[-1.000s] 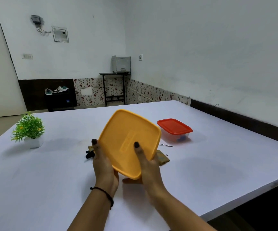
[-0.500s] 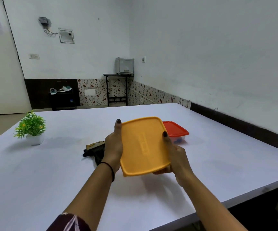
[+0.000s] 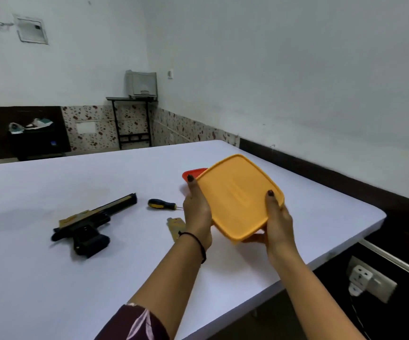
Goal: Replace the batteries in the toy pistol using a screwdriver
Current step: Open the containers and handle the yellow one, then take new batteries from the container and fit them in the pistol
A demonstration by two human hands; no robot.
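Gripping the orange box (image 3: 237, 200) by its opposite sides, lid tilted toward the camera, above the table (image 3: 125, 278) near its right edge. Left hand (image 3: 197, 212) clamping the left rim, thumb lying along the lid's edge, other fingers hidden beneath. Right hand (image 3: 278, 222) clamping the near right rim, thumb pressing on top, fingers curling under. Peeking out just behind the box, a red lid (image 3: 193, 173). Lying flat to the left, well apart from both hands, the pistol (image 3: 88, 224). Resting between pistol and left hand, the screwdriver (image 3: 161, 204), with a tan strip (image 3: 175, 228) nearer the left wrist.
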